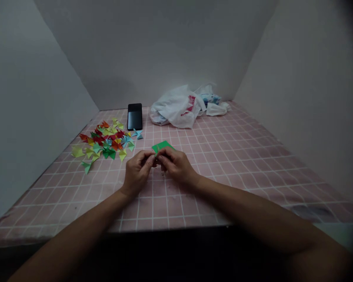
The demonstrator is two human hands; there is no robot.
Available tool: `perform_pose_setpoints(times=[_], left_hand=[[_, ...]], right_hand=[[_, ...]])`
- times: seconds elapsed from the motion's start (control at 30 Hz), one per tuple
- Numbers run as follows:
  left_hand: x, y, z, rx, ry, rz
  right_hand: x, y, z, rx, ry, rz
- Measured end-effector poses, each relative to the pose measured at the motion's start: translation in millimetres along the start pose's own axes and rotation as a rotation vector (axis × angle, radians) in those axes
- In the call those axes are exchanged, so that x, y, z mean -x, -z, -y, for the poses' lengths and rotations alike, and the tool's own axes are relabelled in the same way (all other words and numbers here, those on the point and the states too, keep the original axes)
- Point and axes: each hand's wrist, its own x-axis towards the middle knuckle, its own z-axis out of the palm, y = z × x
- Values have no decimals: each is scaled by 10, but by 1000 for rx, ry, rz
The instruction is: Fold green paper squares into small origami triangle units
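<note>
The left hand (137,172) and right hand (178,164) pinch a small greenish paper piece (155,154) between their fingertips, above the pink-and-white checked worktop (161,205); fingers hide most of it. It looks feather-light, thin and easily creased or torn, so a gentle pinch at its edges should suit it. Just beyond is a flat green paper sheet (166,144); contact with the fingers is unclear. Left of that lie multicoloured folded-paper shapes (108,152). Farther back, a crumpled white plastic bag (176,105) with red print hides any contents.
</note>
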Motion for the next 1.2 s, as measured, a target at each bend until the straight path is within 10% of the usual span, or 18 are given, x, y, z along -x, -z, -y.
perform_pose_setpoints(times=[0.57,1.2], left_hand=[[-64,-6,15,388,319,41],[-63,-60,-5,569,409,159]], right_hand=[[-66,58,-25,-459,-359,46],[-88,24,-125,-795,-440,-13]])
